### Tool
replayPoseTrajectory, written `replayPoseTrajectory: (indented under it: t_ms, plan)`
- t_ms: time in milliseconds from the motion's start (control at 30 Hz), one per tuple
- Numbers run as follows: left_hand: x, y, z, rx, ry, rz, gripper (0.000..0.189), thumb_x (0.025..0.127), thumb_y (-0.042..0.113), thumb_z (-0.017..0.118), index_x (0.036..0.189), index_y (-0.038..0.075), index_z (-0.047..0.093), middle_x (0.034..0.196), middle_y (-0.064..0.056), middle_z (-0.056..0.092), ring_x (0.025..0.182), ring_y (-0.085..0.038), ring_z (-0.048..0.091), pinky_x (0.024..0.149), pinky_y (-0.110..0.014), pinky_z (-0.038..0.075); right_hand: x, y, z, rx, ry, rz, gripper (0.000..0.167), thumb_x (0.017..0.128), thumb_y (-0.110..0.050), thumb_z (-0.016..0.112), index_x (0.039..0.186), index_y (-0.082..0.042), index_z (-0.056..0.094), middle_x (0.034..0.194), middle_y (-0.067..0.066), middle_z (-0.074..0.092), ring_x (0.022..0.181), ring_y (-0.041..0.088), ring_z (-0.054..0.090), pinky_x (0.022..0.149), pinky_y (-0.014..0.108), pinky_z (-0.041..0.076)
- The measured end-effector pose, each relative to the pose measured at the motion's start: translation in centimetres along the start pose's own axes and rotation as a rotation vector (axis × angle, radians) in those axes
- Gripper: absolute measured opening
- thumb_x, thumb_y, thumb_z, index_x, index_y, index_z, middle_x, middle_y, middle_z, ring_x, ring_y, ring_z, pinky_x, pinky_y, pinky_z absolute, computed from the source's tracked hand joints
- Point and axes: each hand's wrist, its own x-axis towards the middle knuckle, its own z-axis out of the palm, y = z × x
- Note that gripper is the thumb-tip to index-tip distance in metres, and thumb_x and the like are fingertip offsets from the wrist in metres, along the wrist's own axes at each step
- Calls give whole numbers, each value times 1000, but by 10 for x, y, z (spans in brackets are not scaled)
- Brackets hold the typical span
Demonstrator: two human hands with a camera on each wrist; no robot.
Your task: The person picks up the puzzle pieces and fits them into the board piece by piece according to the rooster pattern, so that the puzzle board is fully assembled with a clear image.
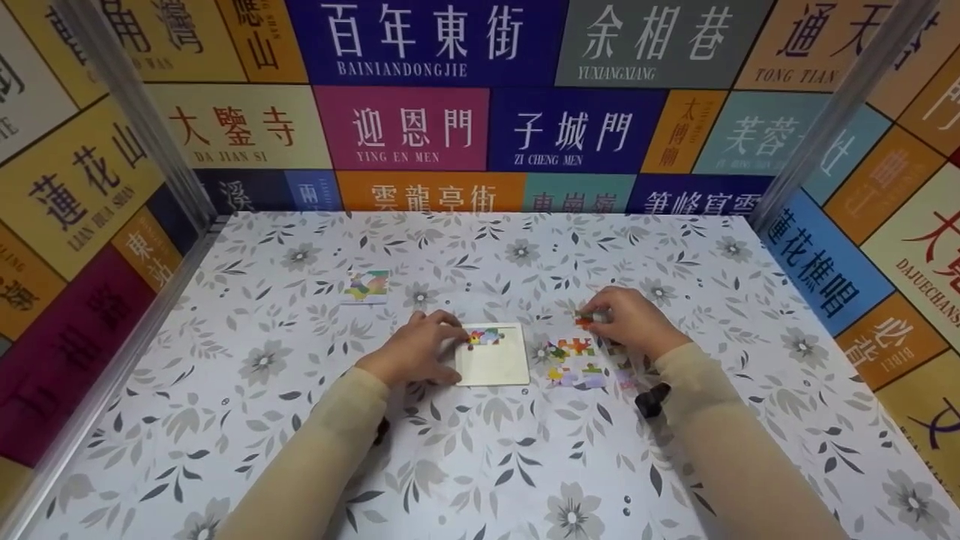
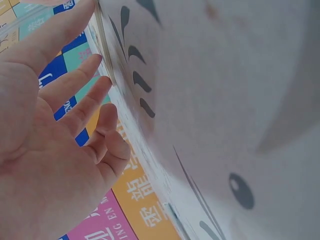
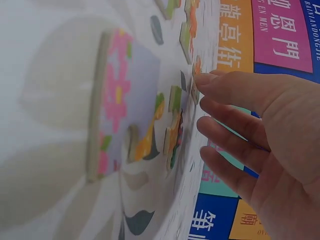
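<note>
"Head view, centre table: what are the person's two hands doing?"

"The left hand point(image 1: 416, 349) is steadying a pale board point(image 1: 491, 367), thumb and fingertips spreading along its left edge without wrapping it. Off to the right, the right hand point(image 1: 634, 319) is pinching a small puzzle piece point(image 1: 583, 319) between thumb and finger, its other fingers hanging loosely apart. Whether the piece is leaving the surface, I cannot tell."

"Where are the others lying?"

"Joined pieces point(image 1: 487, 336) are forming a strip along the board's far side, and its near part is showing bare. Loose pieces point(image 1: 576, 374) are lying just right of the board, nearer than the pinched one, some sitting partly behind the right hand."

"What is good handling asking for?"

"In my judgement, a light hold on the piece's sides, leaving the printed face readable and sparing the knobs. Lifting straight up should be keeping it off its neighbours. Gentle left-hand pressure should be stopping the board from sliding."

"And the setting?"

"A white table point(image 1: 450, 499) is wearing printed grey flowers and leaves, with a small picture card point(image 1: 367, 285) resting far left. Beyond, bright wall panels point(image 1: 427, 41) are carrying Chinese characters, the side walls point(image 1: 75, 187) are flanking left and right, and clear strips point(image 1: 142, 112) are lining the corners."
</note>
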Motion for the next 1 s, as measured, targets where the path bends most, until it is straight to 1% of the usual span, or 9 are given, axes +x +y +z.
replayPoseTrajectory:
  t_ms: [300,533,800,1000]
  plan:
    - [1,0,1,-5,2,0,59,81,27,90,136,23,69,151,-4,51,132,-32,43,110,-50,42,2,5,0,-5,-1,-38,23,91,-10,78,113,-6,79,113,12,74,105,31,68,93,51,55]
    - [1,2,1,0,7,-8,59,81,28,89,136,24,68,151,-3,50,131,-32,43,110,-50,43,1,7,-1,-33,27,-80,11,90,-9,79,100,-9,83,104,10,76,98,29,69,87,50,56]
    - [1,3,-2,22,-16,-47,59,82,32,89,137,27,68,153,-1,48,134,-30,43,110,-51,43,-2,2,1,-45,40,-1,10,89,-19,81,98,-15,84,102,5,77,91,22,69,84,46,56]
    - [2,3,0,5,-21,-76,59,81,32,90,136,28,68,153,1,48,136,-30,41,111,-50,42,-1,-4,3,-58,44,-1,11,88,-20,82,98,-15,84,102,4,77,94,23,69,87,47,57]
